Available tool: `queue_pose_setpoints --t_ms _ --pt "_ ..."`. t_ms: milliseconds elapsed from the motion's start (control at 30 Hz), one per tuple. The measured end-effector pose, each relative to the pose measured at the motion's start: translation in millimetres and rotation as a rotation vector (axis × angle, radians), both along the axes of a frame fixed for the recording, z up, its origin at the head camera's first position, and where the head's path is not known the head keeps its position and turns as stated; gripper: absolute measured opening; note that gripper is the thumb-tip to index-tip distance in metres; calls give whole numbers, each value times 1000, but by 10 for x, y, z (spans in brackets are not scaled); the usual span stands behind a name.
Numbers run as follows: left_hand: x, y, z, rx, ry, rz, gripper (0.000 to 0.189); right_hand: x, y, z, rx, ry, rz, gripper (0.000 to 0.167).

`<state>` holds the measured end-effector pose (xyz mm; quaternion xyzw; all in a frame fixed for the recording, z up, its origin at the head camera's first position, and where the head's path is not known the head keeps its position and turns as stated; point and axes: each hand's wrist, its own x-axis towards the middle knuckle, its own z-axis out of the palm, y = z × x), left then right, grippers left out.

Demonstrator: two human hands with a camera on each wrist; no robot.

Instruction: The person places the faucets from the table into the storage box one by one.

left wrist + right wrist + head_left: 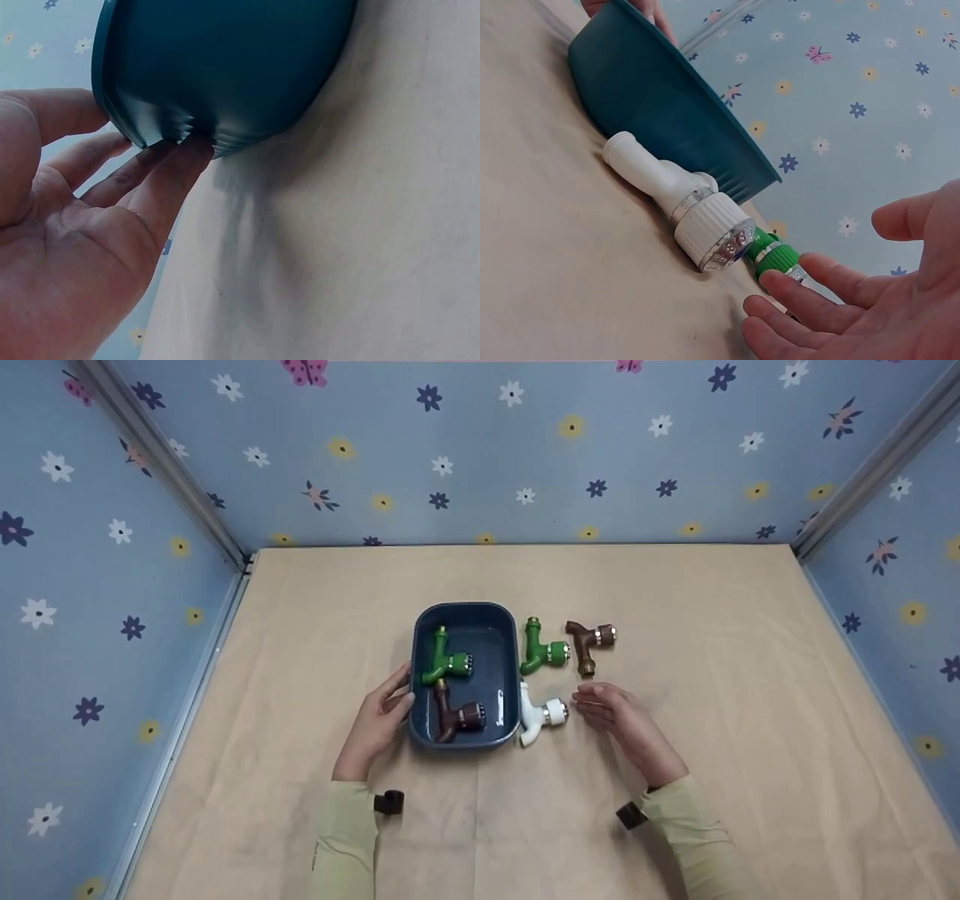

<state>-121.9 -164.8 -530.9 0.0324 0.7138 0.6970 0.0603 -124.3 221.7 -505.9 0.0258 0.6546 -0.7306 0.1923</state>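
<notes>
A dark blue rectangular plastic basin (pixel 495 660) stands in the middle of the table. Inside it lie a green faucet (pixel 442 664) and a dark brown faucet (pixel 452 716). My left hand (pixel 379 724) has its fingertips against the basin's outer left wall, fingers (pixel 169 187) fairly straight, thumb side near the rim. Close by the basin's right wall is a white faucet (pixel 541 712) with a ribbed knob. Just right of that knob my right hand (pixel 622 720) is held palm inward, fingers extended, with nothing in it.
Behind the white faucet lies another green faucet (pixel 544 649), close to the basin's right side. Farther right is a brown faucet (pixel 587 645), beyond my right fingertips. Flower-patterned panels (pixel 480 450) wall in the back and both sides of the beige-covered table (pixel 322 607).
</notes>
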Motion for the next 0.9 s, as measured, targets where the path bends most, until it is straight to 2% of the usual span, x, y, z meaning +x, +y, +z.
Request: queue_pose_setpoints --t_ms 533,900 --pt "9 1 5 -4 25 -4 52 -82 -72 -35 17 -37 6 44" --pt "-5 2 -8 13 27 3 52 -105 -183 -49 40 -27 17 42"
